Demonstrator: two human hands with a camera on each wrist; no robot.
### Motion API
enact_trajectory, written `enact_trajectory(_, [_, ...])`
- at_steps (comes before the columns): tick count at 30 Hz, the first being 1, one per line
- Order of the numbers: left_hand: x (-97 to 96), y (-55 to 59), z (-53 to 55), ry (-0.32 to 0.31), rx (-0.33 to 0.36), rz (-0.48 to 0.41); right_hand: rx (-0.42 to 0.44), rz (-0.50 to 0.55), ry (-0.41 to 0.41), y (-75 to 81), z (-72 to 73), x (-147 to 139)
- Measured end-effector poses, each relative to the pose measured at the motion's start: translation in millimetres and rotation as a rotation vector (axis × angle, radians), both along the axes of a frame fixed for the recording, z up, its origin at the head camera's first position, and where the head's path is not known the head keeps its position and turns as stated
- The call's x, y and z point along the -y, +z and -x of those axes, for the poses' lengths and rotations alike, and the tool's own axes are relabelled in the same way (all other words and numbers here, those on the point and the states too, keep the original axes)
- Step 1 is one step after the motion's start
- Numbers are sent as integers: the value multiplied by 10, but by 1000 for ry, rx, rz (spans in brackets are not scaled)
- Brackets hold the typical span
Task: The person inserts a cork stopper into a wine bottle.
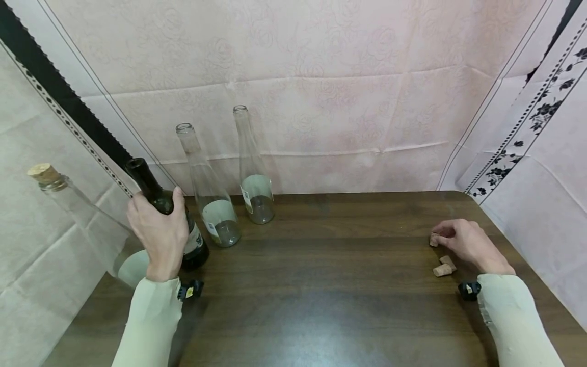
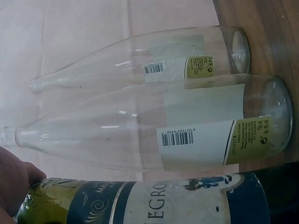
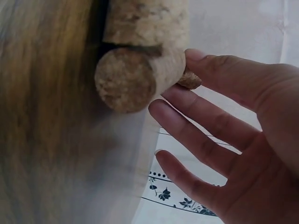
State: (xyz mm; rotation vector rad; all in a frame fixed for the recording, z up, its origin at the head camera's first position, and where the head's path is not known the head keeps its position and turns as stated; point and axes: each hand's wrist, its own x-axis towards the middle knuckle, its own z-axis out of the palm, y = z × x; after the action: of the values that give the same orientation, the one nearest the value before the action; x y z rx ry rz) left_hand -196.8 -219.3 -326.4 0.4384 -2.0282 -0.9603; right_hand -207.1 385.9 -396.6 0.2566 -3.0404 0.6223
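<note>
In the head view my left hand (image 1: 158, 232) grips a dark green wine bottle (image 1: 196, 250) round its shoulder, just below the bare neck. The bottle's blue and white label (image 2: 154, 203) shows in the left wrist view. At the table's right side my right hand (image 1: 465, 243) pinches a small cork (image 1: 433, 240) between thumb and fingers; the right wrist view shows only a bit of that cork (image 3: 191, 80). Two loose corks, a nearer one (image 1: 442, 270) and one behind it (image 1: 448, 262), lie touching on the table beside this hand.
Two clear, uncorked bottles, one nearer (image 1: 220, 219) and one farther (image 1: 257, 191), stand right of the dark bottle. At far left is a clear bottle (image 1: 133, 267) with a cork stopper (image 1: 45, 174). Pale cloth (image 1: 321, 102) hangs behind the brown table (image 1: 321, 285).
</note>
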Motion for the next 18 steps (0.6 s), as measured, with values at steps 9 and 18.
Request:
enact_trajectory(9, [-35,13,-24,-2,15,17,-92,26,21,42,-11,30])
enact_trajectory(18, [-138,45,-83,-23,24,38,-125,102,8,271,-85,176])
